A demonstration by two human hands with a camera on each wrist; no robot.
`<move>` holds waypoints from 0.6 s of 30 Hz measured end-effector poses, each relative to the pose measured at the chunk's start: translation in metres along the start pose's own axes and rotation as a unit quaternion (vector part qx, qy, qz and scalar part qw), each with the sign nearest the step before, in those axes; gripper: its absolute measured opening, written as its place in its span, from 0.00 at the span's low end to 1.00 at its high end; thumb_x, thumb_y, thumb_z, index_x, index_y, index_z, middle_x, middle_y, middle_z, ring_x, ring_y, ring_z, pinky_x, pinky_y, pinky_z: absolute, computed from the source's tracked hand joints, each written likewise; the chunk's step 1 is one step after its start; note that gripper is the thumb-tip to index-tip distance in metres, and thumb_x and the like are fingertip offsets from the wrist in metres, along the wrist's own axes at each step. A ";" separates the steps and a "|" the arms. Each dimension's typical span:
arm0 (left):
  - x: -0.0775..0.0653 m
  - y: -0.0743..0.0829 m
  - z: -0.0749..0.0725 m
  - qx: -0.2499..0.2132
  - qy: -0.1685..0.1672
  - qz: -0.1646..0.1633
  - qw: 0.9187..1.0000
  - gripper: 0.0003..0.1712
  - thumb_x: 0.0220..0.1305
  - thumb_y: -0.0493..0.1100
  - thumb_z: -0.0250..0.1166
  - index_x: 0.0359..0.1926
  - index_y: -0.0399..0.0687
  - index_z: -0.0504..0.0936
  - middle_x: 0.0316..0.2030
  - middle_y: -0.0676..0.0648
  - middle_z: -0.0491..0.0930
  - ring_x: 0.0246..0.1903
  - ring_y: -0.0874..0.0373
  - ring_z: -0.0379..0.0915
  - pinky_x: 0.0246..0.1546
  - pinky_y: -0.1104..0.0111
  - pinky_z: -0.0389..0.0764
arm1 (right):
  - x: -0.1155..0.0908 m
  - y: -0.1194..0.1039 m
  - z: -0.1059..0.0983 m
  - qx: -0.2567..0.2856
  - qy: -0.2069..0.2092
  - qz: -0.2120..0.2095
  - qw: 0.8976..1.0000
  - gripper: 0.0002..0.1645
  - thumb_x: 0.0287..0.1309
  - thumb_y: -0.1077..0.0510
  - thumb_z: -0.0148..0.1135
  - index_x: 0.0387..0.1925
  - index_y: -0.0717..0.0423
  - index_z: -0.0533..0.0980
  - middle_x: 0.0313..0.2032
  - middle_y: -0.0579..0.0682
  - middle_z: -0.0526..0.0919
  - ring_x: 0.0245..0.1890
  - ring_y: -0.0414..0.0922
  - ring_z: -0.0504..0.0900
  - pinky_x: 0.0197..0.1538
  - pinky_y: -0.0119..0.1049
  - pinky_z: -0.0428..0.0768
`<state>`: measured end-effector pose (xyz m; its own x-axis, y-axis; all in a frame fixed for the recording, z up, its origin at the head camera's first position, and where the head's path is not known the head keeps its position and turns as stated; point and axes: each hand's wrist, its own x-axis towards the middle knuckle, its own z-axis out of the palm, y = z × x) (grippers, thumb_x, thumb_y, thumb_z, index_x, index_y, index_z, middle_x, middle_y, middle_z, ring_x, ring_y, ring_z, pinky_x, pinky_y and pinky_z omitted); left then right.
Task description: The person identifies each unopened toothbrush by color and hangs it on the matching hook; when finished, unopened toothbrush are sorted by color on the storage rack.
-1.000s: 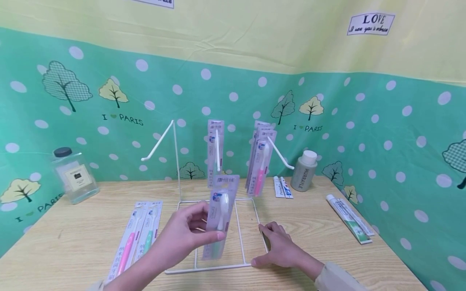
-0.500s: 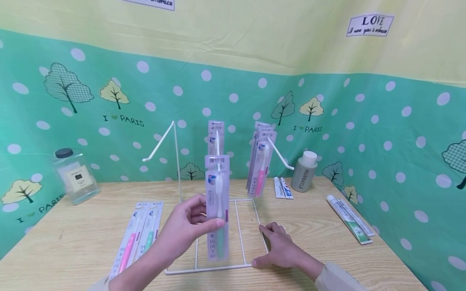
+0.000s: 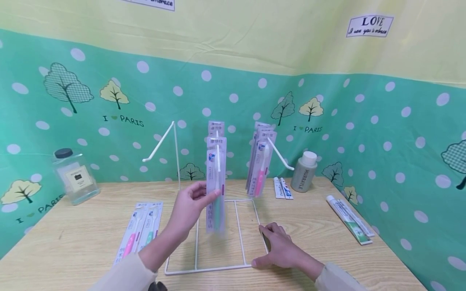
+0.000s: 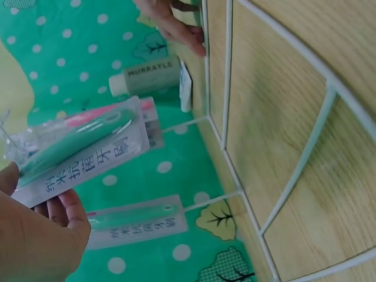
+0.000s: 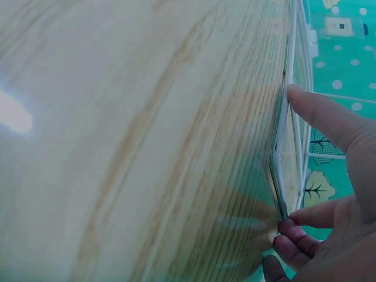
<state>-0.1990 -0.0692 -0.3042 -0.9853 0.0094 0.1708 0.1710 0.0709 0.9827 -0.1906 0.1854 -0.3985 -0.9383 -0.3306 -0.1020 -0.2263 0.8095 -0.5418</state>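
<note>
My left hand [image 3: 191,206] pinches a packaged toothbrush [image 3: 216,218] with a green handle between thumb and fingers. The pack hangs upright on the middle hook [image 3: 219,159] of a white wire rack [image 3: 218,268]; the hook's tip sticks out in front of it. Other toothbrush packs [image 3: 216,125] hang behind, mostly hidden. In the left wrist view, the held toothbrush [image 4: 82,144] shows its green handle. At the rack's front right corner, my right hand [image 3: 278,246] holds the base wire, thumb and fingertips on it, as the right wrist view shows too.
Toothbrush packs with pink handles [image 3: 259,178] hang on the right hook. The left hook [image 3: 158,141] is bare. Two packs [image 3: 140,226] lie left. A clear bottle [image 3: 77,178], grey bottle [image 3: 304,171], small tubes [image 3: 283,188] and toothpaste [image 3: 349,218] stand or lie around.
My left hand has raised the toothbrush pack, straightened it upright and slid it back along the middle hook. The right hand has stayed on the rack's corner.
</note>
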 end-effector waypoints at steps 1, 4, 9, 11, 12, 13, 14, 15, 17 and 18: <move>0.005 -0.002 0.000 0.001 0.006 0.002 1.000 0.22 0.50 0.47 0.68 0.46 0.44 0.78 0.39 0.46 0.81 0.39 0.54 0.77 0.46 0.61 0.77 | 0.000 0.000 0.000 0.001 -0.001 0.001 1.000 0.63 0.30 0.32 0.70 0.65 0.61 0.58 0.53 0.55 0.62 0.52 0.52 0.61 0.54 0.56 0.64; 0.016 -0.005 0.001 0.007 0.021 0.000 1.000 0.21 0.52 0.48 0.68 0.46 0.45 0.78 0.40 0.46 0.80 0.40 0.54 0.76 0.47 0.60 0.76 | 0.000 0.000 0.000 0.004 -0.004 0.000 1.000 0.63 0.31 0.32 0.70 0.65 0.61 0.58 0.54 0.55 0.62 0.52 0.52 0.61 0.54 0.56 0.64; 0.031 -0.007 0.002 0.005 0.032 -0.003 0.999 0.22 0.52 0.49 0.67 0.47 0.45 0.78 0.41 0.46 0.80 0.42 0.54 0.76 0.47 0.59 0.75 | -0.001 0.000 0.000 0.005 -0.002 -0.003 1.000 0.63 0.31 0.33 0.70 0.65 0.62 0.58 0.53 0.55 0.62 0.52 0.52 0.61 0.54 0.56 0.64; 0.035 -0.007 0.002 0.003 0.034 -0.003 0.999 0.23 0.52 0.49 0.67 0.47 0.44 0.78 0.42 0.46 0.80 0.42 0.54 0.76 0.48 0.59 0.75 | -0.001 0.000 0.000 0.006 -0.003 -0.004 1.000 0.63 0.31 0.33 0.70 0.65 0.62 0.58 0.53 0.55 0.62 0.51 0.52 0.61 0.53 0.56 0.63; 0.037 -0.007 0.003 0.003 0.034 -0.005 0.999 0.23 0.52 0.50 0.67 0.47 0.44 0.77 0.42 0.46 0.80 0.42 0.54 0.76 0.48 0.59 0.75 | -0.001 0.000 0.000 0.007 -0.003 -0.004 1.000 0.63 0.31 0.33 0.70 0.65 0.62 0.58 0.53 0.55 0.62 0.51 0.52 0.61 0.53 0.56 0.63; 0.039 -0.007 0.003 0.004 0.035 -0.007 0.999 0.23 0.52 0.50 0.67 0.48 0.45 0.77 0.42 0.46 0.80 0.43 0.54 0.76 0.49 0.58 0.75 | -0.001 0.000 0.000 0.008 -0.004 -0.003 1.000 0.63 0.32 0.33 0.70 0.65 0.62 0.58 0.53 0.55 0.62 0.51 0.52 0.61 0.53 0.57 0.63; 0.041 -0.007 0.003 0.004 0.036 -0.009 0.999 0.24 0.52 0.50 0.67 0.48 0.45 0.77 0.42 0.46 0.80 0.43 0.54 0.76 0.49 0.58 0.74 | 0.000 0.000 0.000 0.009 -0.005 -0.001 1.000 0.62 0.32 0.33 0.71 0.65 0.62 0.58 0.53 0.54 0.62 0.51 0.51 0.61 0.53 0.56 0.63; 0.042 -0.007 0.004 0.004 0.037 -0.011 0.999 0.24 0.52 0.51 0.67 0.48 0.45 0.77 0.43 0.46 0.80 0.43 0.54 0.76 0.49 0.58 0.74 | 0.000 0.000 0.000 0.010 -0.006 0.000 1.000 0.62 0.32 0.33 0.71 0.65 0.62 0.58 0.53 0.54 0.62 0.51 0.51 0.61 0.53 0.56 0.63; 0.045 -0.008 0.004 0.004 0.036 -0.013 0.999 0.24 0.52 0.51 0.67 0.48 0.45 0.77 0.43 0.46 0.79 0.44 0.54 0.75 0.50 0.58 0.74 | 0.000 0.000 -0.001 0.011 -0.008 0.002 1.000 0.62 0.32 0.33 0.71 0.65 0.61 0.58 0.53 0.54 0.62 0.50 0.51 0.61 0.53 0.56 0.63; 0.047 -0.008 0.004 0.003 0.037 -0.012 0.999 0.23 0.52 0.50 0.67 0.48 0.45 0.77 0.43 0.46 0.79 0.44 0.54 0.75 0.50 0.58 0.74 | 0.000 0.000 -0.001 0.011 -0.008 0.003 1.000 0.62 0.32 0.33 0.71 0.65 0.61 0.58 0.53 0.54 0.62 0.50 0.51 0.61 0.53 0.56 0.63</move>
<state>-0.2462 -0.0650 -0.3040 -0.9862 -0.0661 0.1519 0.1467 0.0769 0.9862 -0.1909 0.1854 -0.3975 -0.9351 -0.3335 -0.1196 -0.2140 0.8006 -0.5597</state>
